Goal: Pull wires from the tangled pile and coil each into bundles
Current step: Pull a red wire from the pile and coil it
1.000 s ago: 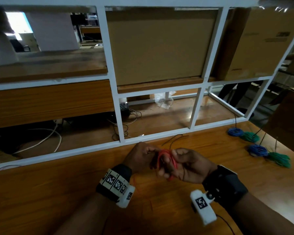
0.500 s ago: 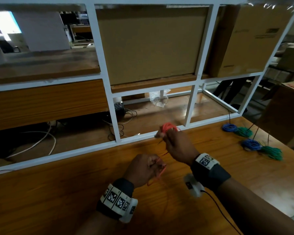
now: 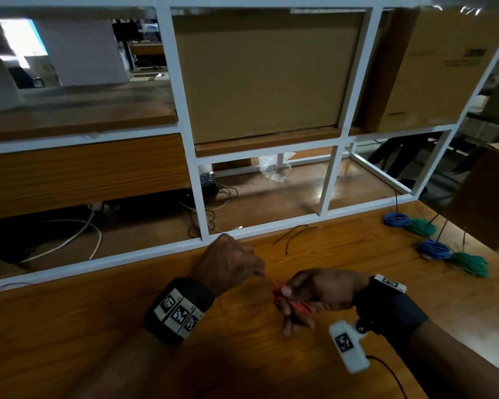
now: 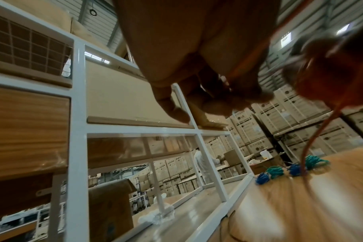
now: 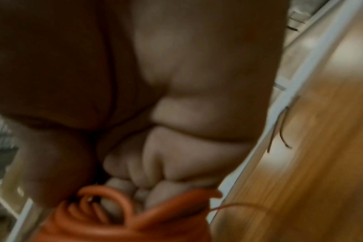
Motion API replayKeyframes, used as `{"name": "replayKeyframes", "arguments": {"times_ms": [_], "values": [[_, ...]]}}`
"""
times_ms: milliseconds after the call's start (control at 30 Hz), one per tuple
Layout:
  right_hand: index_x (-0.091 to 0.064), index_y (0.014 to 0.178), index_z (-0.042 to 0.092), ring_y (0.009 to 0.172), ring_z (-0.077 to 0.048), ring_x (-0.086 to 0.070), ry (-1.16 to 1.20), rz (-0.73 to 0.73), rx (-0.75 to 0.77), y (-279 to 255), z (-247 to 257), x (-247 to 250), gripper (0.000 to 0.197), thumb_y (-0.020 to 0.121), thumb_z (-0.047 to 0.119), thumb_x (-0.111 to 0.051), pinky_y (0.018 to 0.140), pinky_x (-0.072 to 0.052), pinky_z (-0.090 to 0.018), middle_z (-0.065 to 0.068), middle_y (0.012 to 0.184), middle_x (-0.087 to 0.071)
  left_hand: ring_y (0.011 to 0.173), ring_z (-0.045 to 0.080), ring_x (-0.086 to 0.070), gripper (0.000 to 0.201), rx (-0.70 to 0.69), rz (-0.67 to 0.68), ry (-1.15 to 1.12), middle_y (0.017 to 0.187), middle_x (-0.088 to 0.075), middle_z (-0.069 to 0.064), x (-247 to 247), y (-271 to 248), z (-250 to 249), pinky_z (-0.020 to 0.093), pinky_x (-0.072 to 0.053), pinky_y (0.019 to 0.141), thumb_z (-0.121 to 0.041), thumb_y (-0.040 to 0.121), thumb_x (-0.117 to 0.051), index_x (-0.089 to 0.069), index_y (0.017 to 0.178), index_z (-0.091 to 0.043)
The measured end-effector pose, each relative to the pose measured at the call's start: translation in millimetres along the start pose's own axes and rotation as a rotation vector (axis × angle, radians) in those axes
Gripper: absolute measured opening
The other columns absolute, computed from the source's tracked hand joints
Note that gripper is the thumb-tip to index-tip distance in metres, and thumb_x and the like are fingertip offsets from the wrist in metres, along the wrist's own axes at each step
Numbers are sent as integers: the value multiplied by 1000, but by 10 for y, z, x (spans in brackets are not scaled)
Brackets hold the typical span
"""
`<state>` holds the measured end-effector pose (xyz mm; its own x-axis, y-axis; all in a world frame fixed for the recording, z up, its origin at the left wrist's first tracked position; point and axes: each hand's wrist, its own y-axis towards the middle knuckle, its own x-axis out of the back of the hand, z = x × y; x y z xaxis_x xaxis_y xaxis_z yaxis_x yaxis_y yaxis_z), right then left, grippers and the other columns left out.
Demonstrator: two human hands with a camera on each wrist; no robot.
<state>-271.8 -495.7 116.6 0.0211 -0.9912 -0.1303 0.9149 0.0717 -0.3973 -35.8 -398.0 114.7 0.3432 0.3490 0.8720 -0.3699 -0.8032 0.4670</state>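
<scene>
Head view shows the left hand (image 3: pixel 228 263) just right of the white rack frame (image 3: pixel 196 197), its fingers curled, pinching a taut strand of the red wire (image 3: pixel 293 305). Right of it, the right hand (image 3: pixel 320 295) grips the red wire's coiled loops above the table (image 3: pixel 69 326). Farther right of the frame lie loose black ties (image 3: pixel 293 236), then blue bundles (image 3: pixel 396 219) touching green bundles (image 3: pixel 470 262).
</scene>
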Motion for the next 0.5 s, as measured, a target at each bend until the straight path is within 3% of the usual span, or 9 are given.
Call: {"name": "replayKeyframes", "arguments": {"times_ms": [100, 200, 267, 333, 367, 433, 500], "values": [[-63, 100, 4, 104, -29, -71, 228, 164, 117, -44, -9, -87, 36, 106, 38, -52, 95, -55, -35, -10, 74, -70, 64, 12, -66, 28, -2, -152, 10, 80, -74, -6, -45, 31, 35, 27, -53, 59, -41, 96, -54, -78, 98, -25], [-61, 110, -1, 106, -29, -72, 427, 254, 304, -39, 107, -196, 33, 108, 27, -44, 98, -55, -36, -19, 95, -73, 70, 10, -64, 29, 60, -246, -92, 86, -73, -4, -197, 99, -150, 24, -52, 62, -36, 98, -53, -75, 110, -23], [-56, 124, -1, 115, -29, -69, 656, 235, 464, -39, 220, -201, 32, 107, 23, -42, 109, -49, -38, -20, 110, -73, 73, 2, -58, 22, 174, -302, -188, 86, -70, -6, -322, 147, -252, 15, -50, 70, -28, 95, -59, -73, 112, -25], [-57, 122, 0, 125, -28, -64, 820, 122, 653, -20, 324, -157, 30, 106, 23, -44, 118, -40, -38, -18, 116, -73, 77, 0, -58, 17, 349, -260, -266, 88, -70, -9, -426, 137, -355, 25, -56, 77, -25, 94, -61, -72, 106, -27], [-60, 117, 1, 128, -28, -63, 858, 22, 728, 3, 359, -130, 29, 106, 23, -44, 119, -38, -38, -19, 117, -73, 77, 2, -61, 20, 377, -236, -263, 90, -73, -6, -487, 108, -391, 31, -58, 74, -29, 95, -58, -74, 105, -25], [-65, 110, 1, 132, -32, -60, 882, -209, 826, 72, 359, -80, 28, 104, 22, -46, 115, -42, -40, -25, 124, -69, 78, 8, -68, 38, 371, -188, -266, 97, -76, -1, -623, 14, -455, 30, -59, 69, -39, 96, -47, -73, 116, -19], [-65, 111, 2, 130, -32, -61, 673, -546, 869, 135, 288, -25, 30, 108, 22, -43, 112, -48, -39, -25, 128, -68, 83, 8, -69, 43, 432, -125, -335, 100, -76, -3, -717, -73, -506, 26, -58, 72, -44, 96, -48, -68, 127, -21]]}}
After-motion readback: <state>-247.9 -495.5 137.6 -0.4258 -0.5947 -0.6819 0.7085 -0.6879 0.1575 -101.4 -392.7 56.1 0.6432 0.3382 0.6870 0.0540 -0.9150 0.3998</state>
